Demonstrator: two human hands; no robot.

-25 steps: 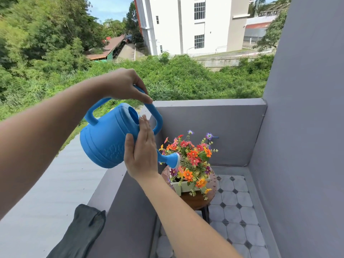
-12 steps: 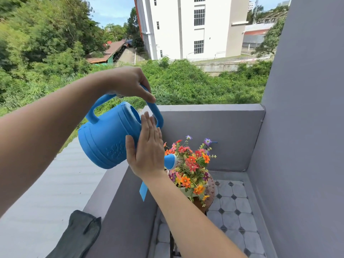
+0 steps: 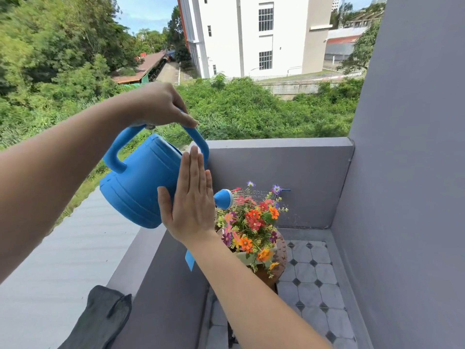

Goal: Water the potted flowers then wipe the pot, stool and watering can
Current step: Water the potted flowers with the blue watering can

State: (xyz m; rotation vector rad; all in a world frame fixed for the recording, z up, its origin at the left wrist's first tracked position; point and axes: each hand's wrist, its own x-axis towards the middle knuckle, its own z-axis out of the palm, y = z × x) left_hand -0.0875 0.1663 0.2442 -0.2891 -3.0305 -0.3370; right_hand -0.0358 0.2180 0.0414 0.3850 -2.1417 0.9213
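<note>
— What is hard to make out?
— At lower left, a dark grey fabric cloth point(image 3: 100, 321) lies over the top of the grey parapet wall point(image 3: 276, 182) and is cut off by the bottom edge. In the centre, the spout tube of the blue plastic watering can point(image 3: 141, 182) is hidden behind the right hand point(image 3: 193, 205). Only its round blue sprinkler head point(image 3: 224, 199) shows. A small blue strip point(image 3: 190, 260) hangs below that wrist, and I cannot tell what it is. Right of centre, mixed orange, red and purple flowers point(image 3: 254, 217) cover most of the pale rectangular pot point(image 3: 247, 258). The round brown stool point(image 3: 281, 250) under it shows only as a rim.
— Which way does the can point?
— It is held in the air left of centre, tipped, with its base to the lower left and its spout to the right, at the flowers. Its long axis runs roughly left to right. Thin streams spray from the head over the blooms.
— And the hands?
— The left hand point(image 3: 156, 104) curls tightly round the arched top handle. The right hand is flat against the can's side, its straight fingers together and pointing up.
</note>
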